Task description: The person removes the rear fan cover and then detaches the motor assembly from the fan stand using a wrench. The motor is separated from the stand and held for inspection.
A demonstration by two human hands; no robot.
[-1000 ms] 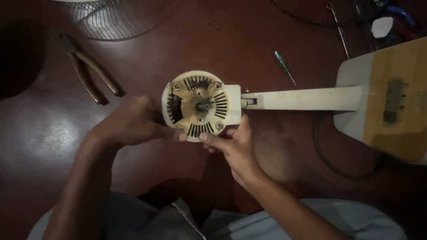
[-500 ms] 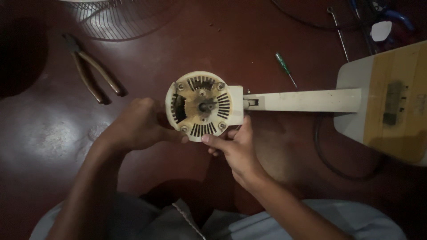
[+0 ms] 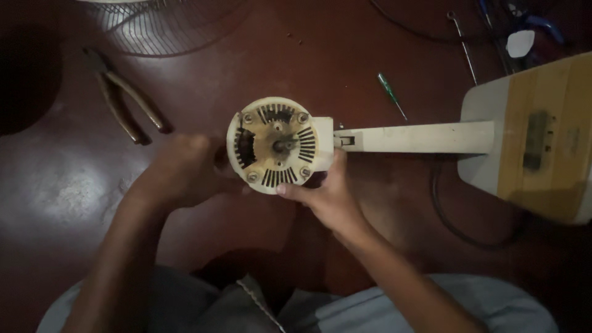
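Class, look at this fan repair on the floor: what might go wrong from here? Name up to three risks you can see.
1. Both hands, left hand and right hand, grip the motor by its rim; fingers could catch on the bare shaft or vents.
2. The cord loops beside the base; a tug might shift the fan.
3. The screwdriver and pliers lie loose and could be knelt on.

One head-worn view, looking steeply down from close above

The camera faces the dark red floor (image 3: pixel 74 185) past the person's knees at the bottom edge, with the fan motor housing (image 3: pixel 274 145) near centre; no second view overlaps it.
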